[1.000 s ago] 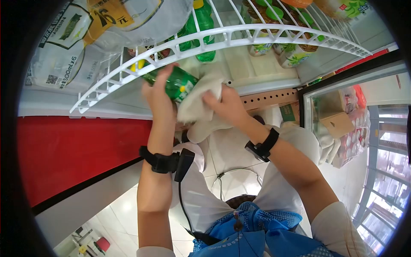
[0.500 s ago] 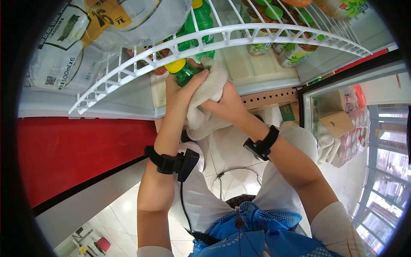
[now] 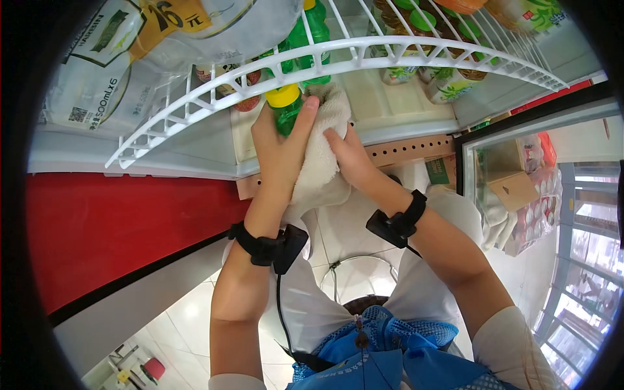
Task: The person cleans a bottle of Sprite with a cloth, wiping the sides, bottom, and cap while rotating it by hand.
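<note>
In front of the white wire shelf [image 3: 325,53], my left hand [image 3: 283,140] is closed round a green bottle [image 3: 286,116] with a yellow cap. A pale cloth [image 3: 325,153] lies against the bottle's right side and hangs down between my hands. My right hand [image 3: 351,156] grips the cloth's right edge, its thumb pointing up and left. The lower part of the bottle is hidden by my left hand and the cloth.
Large wrapped bottle packs [image 3: 97,84] fill the shelf's left. More green bottles [image 3: 315,32] and green-capped brown bottles [image 3: 448,81] stand inside the fridge. Its glass door [image 3: 465,162] is open at the right. A red panel [image 3: 130,227] lies lower left.
The bottle and my left hand have shifted slightly right. My right hand has moved a little right and down along the cloth, which now hangs longer and more spread out.
</note>
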Demonstrator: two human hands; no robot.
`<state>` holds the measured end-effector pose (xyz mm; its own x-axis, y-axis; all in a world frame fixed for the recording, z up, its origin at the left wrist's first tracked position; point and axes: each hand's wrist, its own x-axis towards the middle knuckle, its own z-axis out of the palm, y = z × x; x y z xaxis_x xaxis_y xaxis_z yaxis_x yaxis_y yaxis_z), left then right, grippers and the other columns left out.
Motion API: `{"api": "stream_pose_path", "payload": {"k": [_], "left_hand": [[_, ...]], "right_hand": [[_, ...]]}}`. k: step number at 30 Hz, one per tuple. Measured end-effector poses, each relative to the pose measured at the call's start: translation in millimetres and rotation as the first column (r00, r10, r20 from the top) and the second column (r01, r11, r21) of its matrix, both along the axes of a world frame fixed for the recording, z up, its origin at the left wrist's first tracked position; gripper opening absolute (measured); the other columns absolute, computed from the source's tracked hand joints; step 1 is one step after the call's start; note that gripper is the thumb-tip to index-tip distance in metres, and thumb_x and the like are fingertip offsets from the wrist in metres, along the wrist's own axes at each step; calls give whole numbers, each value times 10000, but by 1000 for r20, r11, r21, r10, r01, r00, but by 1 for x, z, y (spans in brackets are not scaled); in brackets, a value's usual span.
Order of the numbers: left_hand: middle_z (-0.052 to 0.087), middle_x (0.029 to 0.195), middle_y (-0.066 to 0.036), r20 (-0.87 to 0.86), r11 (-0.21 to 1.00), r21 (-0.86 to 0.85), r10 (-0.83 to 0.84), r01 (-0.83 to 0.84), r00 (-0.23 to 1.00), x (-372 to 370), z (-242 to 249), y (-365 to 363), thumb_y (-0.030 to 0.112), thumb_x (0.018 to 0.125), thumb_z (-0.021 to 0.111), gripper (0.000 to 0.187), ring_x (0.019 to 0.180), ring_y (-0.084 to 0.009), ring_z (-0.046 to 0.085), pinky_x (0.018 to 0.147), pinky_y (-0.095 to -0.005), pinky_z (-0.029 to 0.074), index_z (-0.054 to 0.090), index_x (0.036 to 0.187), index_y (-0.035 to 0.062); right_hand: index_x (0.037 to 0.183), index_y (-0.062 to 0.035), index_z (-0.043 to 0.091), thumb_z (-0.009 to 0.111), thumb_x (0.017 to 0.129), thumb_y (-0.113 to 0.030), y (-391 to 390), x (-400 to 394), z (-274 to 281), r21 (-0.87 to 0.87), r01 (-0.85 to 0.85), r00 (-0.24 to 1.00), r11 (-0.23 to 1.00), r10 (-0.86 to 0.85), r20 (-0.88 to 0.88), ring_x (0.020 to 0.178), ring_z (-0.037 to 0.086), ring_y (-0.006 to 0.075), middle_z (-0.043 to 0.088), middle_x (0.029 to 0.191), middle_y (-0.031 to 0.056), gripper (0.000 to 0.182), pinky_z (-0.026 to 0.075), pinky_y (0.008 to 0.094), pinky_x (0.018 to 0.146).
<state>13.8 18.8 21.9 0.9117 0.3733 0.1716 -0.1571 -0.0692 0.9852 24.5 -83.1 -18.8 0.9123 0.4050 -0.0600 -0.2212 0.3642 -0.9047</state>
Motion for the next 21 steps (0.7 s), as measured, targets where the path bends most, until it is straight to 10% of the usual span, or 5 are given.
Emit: {"api": "stream_pose_path", "payload": {"k": [2,5,18,21], "left_hand": [[585,701,-72,92,968,238,62,-83,994,-2,2,-1,201,703,660,263,639,-118,548,605,-244,433,545,798,-16],[581,653,-105,188,880,471,-39,-55,981,-6,2,-3,184,687,663,253,577,-171,568,561,-266,447,546,781,-20],[576,656,-108,253,847,526,-66,-80,965,-8,-3,-4,141,636,682,242,574,-211,571,543,-274,453,552,767,-16],[594,683,-80,313,965,263,-109,25,943,-10,-2,-6,60,637,647,133,594,-138,571,581,-237,457,563,716,-7]], "right_hand": [[1110,4,437,490,813,-243,3,3,2,54,41,932,998,-19,-361,868,533,140,537,1000,83,390,427,270,755],[1171,-15,389,433,842,-294,1,11,-28,204,-3,958,979,62,-282,905,529,149,510,1066,88,433,429,280,787],[1199,-40,367,449,822,-316,-12,20,-18,263,-224,867,938,315,-386,957,527,177,498,1099,106,475,420,283,822],[1189,-39,378,454,815,-351,-16,15,-16,335,-245,855,910,366,-368,948,533,201,507,1090,115,493,426,300,812]]}}
